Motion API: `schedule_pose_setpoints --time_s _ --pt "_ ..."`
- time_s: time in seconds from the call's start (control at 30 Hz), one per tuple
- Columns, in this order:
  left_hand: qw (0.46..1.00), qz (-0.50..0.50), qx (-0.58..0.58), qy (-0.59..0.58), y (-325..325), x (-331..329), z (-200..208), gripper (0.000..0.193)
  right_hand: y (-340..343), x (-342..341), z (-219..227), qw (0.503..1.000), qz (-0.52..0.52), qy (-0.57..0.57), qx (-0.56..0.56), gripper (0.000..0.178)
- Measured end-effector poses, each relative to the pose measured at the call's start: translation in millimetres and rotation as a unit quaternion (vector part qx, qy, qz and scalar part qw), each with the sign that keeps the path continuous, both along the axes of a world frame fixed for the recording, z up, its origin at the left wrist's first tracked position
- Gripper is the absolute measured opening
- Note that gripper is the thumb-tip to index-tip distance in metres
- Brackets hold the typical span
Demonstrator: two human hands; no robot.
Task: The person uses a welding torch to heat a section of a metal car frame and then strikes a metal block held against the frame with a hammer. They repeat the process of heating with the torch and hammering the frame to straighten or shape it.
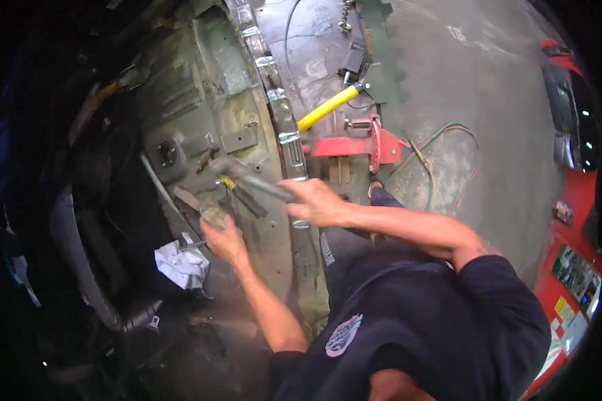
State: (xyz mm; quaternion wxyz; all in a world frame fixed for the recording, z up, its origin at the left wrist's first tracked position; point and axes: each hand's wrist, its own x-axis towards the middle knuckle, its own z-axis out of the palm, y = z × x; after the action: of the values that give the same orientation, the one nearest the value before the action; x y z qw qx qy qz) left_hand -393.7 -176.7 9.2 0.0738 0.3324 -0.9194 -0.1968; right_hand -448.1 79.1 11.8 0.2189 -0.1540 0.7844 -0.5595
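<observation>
My right hand (320,202) is closed around the handle of a hammer (261,184), blurred by motion and held over the bare metal floor pan of a vehicle (271,247). My left hand (227,242) grips a dull, brownish, block-like tool (213,215) against the pan, below and left of the hammer's head. A flat, rusty-looking strip (186,198) extends beyond that block; whether the two are one piece I cannot tell. Between my hands lies a tool with a black and yellow handle (247,200). A crumpled white rag (182,265) sits left of my left hand, beside a thin silver tool (195,245).
A shiny ribbed sill edge (274,87) runs along the pan. Beyond it stand a red metal clamp arm (341,147) and a yellow bar (329,107). Green and red hoses (476,154) loop over the concrete floor (461,87). A red cabinet (577,207) is at far right.
</observation>
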Motion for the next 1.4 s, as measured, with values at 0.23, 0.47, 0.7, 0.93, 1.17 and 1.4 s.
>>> schedule_pose_setpoints --time_s 0.23,0.47,0.7,0.93,1.17,1.4 --pt "0.996 -0.059 0.039 0.048 -32.3 9.7 -35.9 0.067 -145.6 -16.5 -7.5 0.988 0.021 0.103 0.118 0.051" --pt "0.996 -0.053 0.008 0.072 -38.7 34.0 -34.7 0.056 -148.7 29.6 1.9 0.985 0.087 0.128 0.075 0.035" --pt "0.988 -0.120 -0.080 0.049 50.4 29.5 17.7 0.033 40.1 57.1 -44.3 0.983 -0.011 0.114 -0.144 0.029" --pt "0.871 -0.394 0.203 -0.212 261.8 115.9 -81.1 0.027 364.0 138.7 -363.9 0.931 -0.287 -0.075 0.215 0.031" --pt "0.841 -0.380 0.078 -0.377 289.1 183.4 -280.1 0.054 601.6 243.5 -663.3 0.806 -0.231 -0.176 0.515 0.035" --pt "0.762 -0.433 -0.129 -0.464 323.1 134.6 -345.0 0.048 550.6 101.6 -771.9 0.829 -0.243 0.020 0.503 0.029"
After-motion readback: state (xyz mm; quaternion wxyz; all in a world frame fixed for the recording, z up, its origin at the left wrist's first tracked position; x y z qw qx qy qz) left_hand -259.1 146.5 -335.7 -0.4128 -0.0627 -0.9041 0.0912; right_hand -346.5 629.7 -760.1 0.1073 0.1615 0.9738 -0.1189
